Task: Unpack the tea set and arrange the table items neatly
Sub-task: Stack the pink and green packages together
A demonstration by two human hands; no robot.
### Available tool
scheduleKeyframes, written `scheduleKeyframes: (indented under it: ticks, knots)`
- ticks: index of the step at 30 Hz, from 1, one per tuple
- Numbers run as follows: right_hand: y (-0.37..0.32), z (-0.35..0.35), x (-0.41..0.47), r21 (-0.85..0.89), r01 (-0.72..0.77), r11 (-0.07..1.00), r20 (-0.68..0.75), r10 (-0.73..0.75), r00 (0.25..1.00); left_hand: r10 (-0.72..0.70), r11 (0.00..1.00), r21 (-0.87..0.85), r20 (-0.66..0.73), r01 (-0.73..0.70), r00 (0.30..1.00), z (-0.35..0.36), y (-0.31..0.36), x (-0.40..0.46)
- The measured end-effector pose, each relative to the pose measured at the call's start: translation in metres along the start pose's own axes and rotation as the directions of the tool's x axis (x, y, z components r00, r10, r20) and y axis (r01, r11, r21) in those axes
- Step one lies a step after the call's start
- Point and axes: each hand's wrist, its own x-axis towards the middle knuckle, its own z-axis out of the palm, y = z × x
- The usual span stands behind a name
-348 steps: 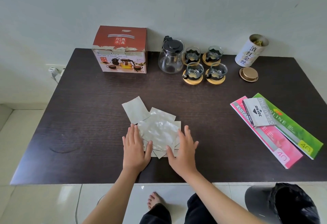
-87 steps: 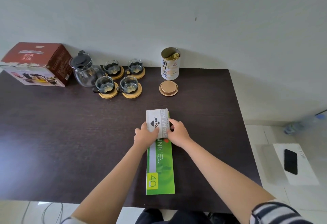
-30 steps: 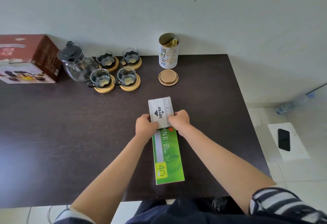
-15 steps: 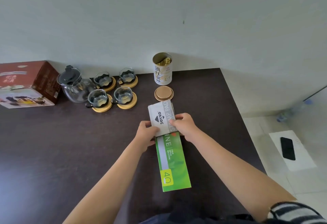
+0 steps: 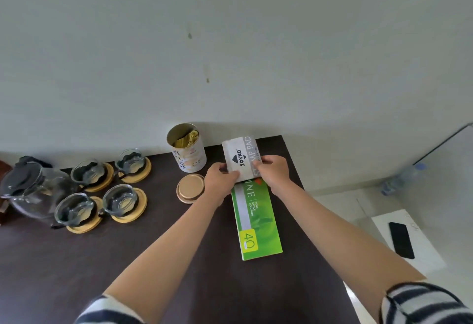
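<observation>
Pinching the small white-and-grey stamp pad box (image 5: 240,158) between your left hand (image 5: 222,180) and right hand (image 5: 275,173), you hold it over the long green cardboard packet (image 5: 257,221) near the table's far right corner; pushing further risks nudging the open tea tin (image 5: 186,151).

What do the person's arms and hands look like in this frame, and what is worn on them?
Both hands, left and right, are bare: no gloves, rings or watch visible. The forearms are uncovered. Short sleeves striped dark navy and white show at the bottom edge, left sleeve and right sleeve.
</observation>
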Motion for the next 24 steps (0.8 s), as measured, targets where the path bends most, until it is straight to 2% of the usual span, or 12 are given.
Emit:
scheduleKeyframes:
  ticks: [5, 12, 15, 20, 24]
  knots:
    - [0.012, 0.013, 0.054, -0.076, 0.019, 0.997, 0.014, -0.018, 1.000, -0.006, 0.992, 0.123, -0.046, 0.011, 0.999, 0.017, -0.001, 0.058]
    - [0.024, 0.029, 0.086, -0.198, 0.081, 0.977, 0.052, -0.072, 0.996, 0.043, 0.942, 0.335, -0.073, -0.016, 0.996, 0.028, 0.001, 0.090]
    - [0.031, 0.033, 0.088, -0.227, 0.102, 0.968, 0.034, -0.097, 0.995, 0.017, 0.941, 0.338, -0.064, 0.006, 0.998, 0.031, -0.001, 0.097]
    - [0.038, 0.037, 0.086, -0.271, 0.054, 0.961, 0.015, -0.052, 0.999, -0.034, 0.920, 0.389, -0.014, 0.037, 0.999, 0.030, 0.000, 0.096]
    - [0.035, 0.033, 0.076, -0.262, 0.036, 0.964, -0.003, -0.038, 0.999, -0.055, 0.950, 0.309, -0.003, 0.053, 0.999, 0.029, 0.007, 0.079]
